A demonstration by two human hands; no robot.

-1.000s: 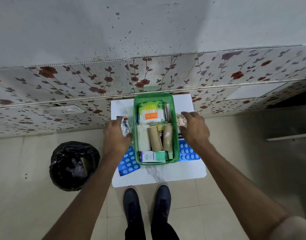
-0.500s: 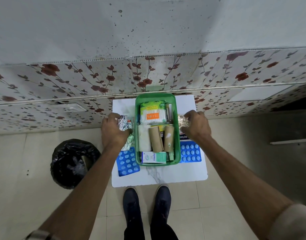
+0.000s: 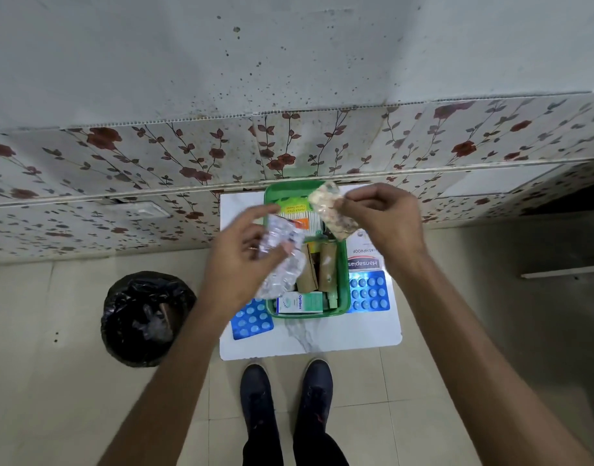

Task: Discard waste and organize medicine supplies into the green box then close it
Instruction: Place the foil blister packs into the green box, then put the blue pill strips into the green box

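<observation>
The green box [image 3: 343,299] stands open on a small white table [image 3: 322,338], packed with a cotton-swab pack [image 3: 293,213], brown rolls [image 3: 327,267] and a small white-green carton [image 3: 300,302]. My left hand [image 3: 245,260] is raised over the box's left side, holding crumpled silver blister strips [image 3: 282,260]. My right hand [image 3: 383,220] is up over the box's far right corner, pinching a pale used blister strip [image 3: 332,210]. Blue pill strips lie left [image 3: 251,319] and right [image 3: 369,292] of the box. A Hansaplast packet [image 3: 364,262] lies beside the box on the right.
A bin lined with a black bag [image 3: 144,317] stands on the tiled floor left of the table. A flower-patterned wall panel [image 3: 154,156] runs right behind the table. My dark shoes [image 3: 285,398] are at the table's near edge.
Both hands have lifted off the table with their strips: the left with the silver strips now over the box, the right with the pale strip higher and nearer the box's far end.
</observation>
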